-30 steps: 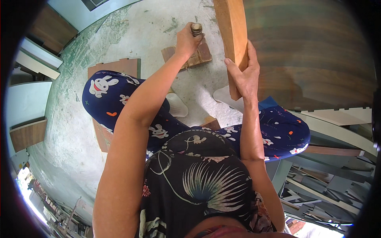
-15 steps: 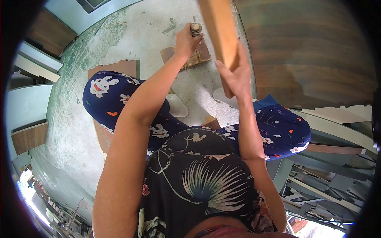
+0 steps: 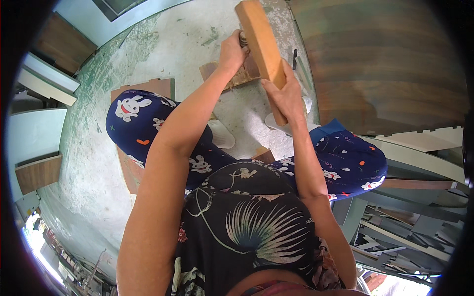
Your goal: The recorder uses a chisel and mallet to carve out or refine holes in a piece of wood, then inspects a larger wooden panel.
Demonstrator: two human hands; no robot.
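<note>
My left hand (image 3: 233, 53) is closed round the upright handle of what looks like a chisel (image 3: 242, 38), with a round, ringed top. Its lower part is hidden by my fingers. Below it, a worn brown wood block (image 3: 245, 76) lies on the floor between my feet. In my right hand (image 3: 288, 96) is a thick, light-brown wooden bar (image 3: 261, 39), gripped near its near end. The bar slants away from me and covers part of the chisel top. Whether the two touch, I cannot tell.
A brown board (image 3: 160, 87) lies by my left knee, and a small wood piece (image 3: 264, 156) close in front of me. A large wood-grain panel (image 3: 375, 64) fills the right side. Stacked offcuts (image 3: 400, 232) are at lower right. White footwear (image 3: 223, 134) rests on the concrete floor.
My right hand has swung the wooden bar down from a raised position and a little left, so it now overlaps the chisel top. My left hand has stayed almost in place.
</note>
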